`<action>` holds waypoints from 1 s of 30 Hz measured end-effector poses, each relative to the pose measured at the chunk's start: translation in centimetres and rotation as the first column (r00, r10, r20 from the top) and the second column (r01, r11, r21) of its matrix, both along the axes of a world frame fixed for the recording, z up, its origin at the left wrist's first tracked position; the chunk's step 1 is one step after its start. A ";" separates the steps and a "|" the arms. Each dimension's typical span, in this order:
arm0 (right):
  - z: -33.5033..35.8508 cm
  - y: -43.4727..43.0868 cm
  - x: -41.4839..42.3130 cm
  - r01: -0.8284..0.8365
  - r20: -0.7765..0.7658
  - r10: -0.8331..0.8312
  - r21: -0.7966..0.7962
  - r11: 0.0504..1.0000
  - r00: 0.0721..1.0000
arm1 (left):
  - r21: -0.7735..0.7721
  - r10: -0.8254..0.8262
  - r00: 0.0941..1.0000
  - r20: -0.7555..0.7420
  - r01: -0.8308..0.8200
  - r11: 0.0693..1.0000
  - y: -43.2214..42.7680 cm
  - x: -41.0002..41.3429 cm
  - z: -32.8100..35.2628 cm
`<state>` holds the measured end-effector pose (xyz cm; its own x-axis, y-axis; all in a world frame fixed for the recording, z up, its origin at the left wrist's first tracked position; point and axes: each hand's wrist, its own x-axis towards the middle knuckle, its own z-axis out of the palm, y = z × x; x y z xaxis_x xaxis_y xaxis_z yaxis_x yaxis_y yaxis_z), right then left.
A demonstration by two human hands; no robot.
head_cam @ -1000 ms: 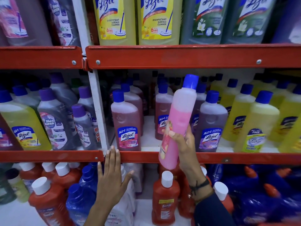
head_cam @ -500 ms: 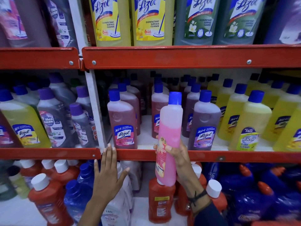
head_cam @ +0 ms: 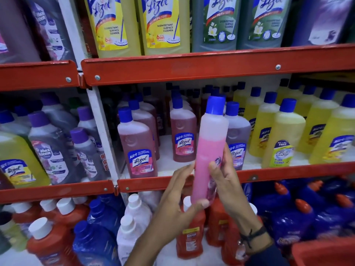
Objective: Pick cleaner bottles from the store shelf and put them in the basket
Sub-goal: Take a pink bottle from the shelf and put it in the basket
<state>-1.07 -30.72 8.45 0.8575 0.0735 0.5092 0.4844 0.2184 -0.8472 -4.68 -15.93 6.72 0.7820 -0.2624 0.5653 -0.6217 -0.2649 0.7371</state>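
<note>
A tall bottle of pink cleaner [head_cam: 208,150] with a blue cap stands upright in front of the middle shelf, off the shelf board. My right hand [head_cam: 225,181] grips it from the right side, thumb across the front. My left hand [head_cam: 176,200] cups its lower end from the left, thumb under the base. A red basket [head_cam: 324,253] shows only as a rim at the bottom right corner.
The red shelf rail [head_cam: 278,174] runs behind the hands. Reddish Lizol bottles [head_cam: 140,144] and yellow bottles [head_cam: 282,135] fill the middle shelf. Red Bactin bottles [head_cam: 190,235], blue bottles and white bottles crowd the bottom shelf. Large bottles stand on the top shelf.
My left hand has left the shelf rail and come right onto the pink bottle's base. The bottle has come lower and stands straighter, turned edge-on to me.
</note>
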 end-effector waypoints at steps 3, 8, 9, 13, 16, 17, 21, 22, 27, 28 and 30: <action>0.1 -2.9 -0.7 -0.034 -0.027 0.034 0.003 0.999 0.999 | -0.036 -0.025 0.999 -0.033 0.024 0.999 -1.9 1.1 -0.1; -0.5 -9.5 -1.7 0.028 -0.092 -0.031 -0.031 0.999 0.995 | -0.081 -0.091 0.993 -0.074 0.085 0.993 -7.1 1.5 -1.2; -0.7 -11.1 -1.9 0.050 -0.098 -0.054 -0.048 0.998 0.994 | -0.094 -0.126 0.987 -0.097 0.117 0.989 -8.4 1.6 -1.4; -1.1 -17.7 -3.0 0.106 -0.117 -0.126 -0.165 0.981 0.985 | -0.140 -0.242 0.952 -0.188 0.218 0.966 -13.9 1.6 -2.2; -1.7 -22.7 -3.8 0.133 -0.167 -0.168 -0.205 0.970 0.971 | -0.160 -0.302 0.922 -0.242 0.269 0.950 -18.3 1.6 -3.2; -2.1 -24.4 -4.1 0.133 -0.182 -0.172 -0.208 0.969 0.968 | -0.171 -0.324 0.908 -0.264 0.287 0.943 -19.7 1.6 -3.7; -5.0 -29.9 -5.3 0.160 -0.285 -0.219 -0.214 0.963 0.933 | -0.158 -0.369 0.854 -0.366 0.334 0.929 -25.1 1.6 -6.6; -6.1 -31.1 -5.6 0.167 -0.314 -0.230 -0.213 0.963 0.921 | -0.155 -0.373 0.840 -0.393 0.340 0.928 -26.4 1.5 -7.7; -11.7 -36.0 -7.0 0.164 -0.408 -0.276 -0.288 0.943 0.870 | -0.127 -0.339 0.786 -0.517 0.322 0.938 -31.5 0.9 -12.8; -13.0 -36.8 -7.1 0.157 -0.416 -0.290 -0.325 0.933 0.862 | -0.104 -0.324 0.783 -0.530 0.319 0.942 -32.3 1.0 -13.7; -15.7 -38.3 -7.5 0.135 -0.430 -0.324 -0.415 0.900 0.842 | -0.038 -0.298 0.775 -0.557 0.335 0.941 -33.7 1.1 -15.5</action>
